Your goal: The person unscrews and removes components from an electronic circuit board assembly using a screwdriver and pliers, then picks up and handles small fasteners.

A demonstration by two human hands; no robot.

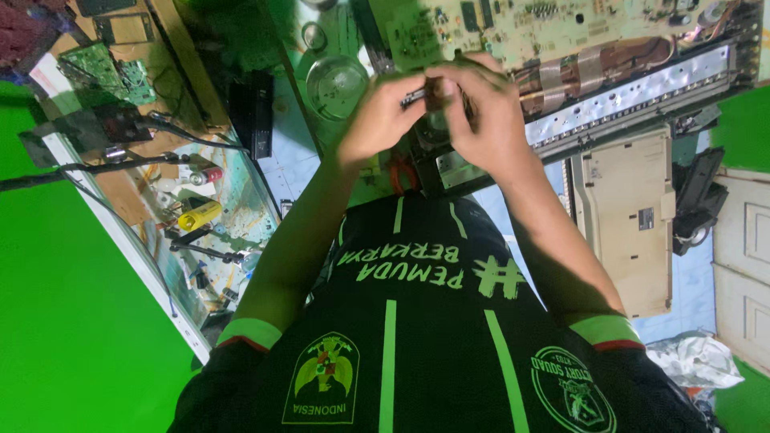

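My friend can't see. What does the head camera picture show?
Two hands, left and right, meet over a small dark part above an opened device with a circuit board. A cluttered workbench sits to the left.

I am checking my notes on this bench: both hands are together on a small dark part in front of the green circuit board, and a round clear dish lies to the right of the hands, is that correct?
Not quite. In the head view the round clear dish lies to the left of the hands, not the right. The left hand and right hand do meet on the small dark part in front of the green circuit board.
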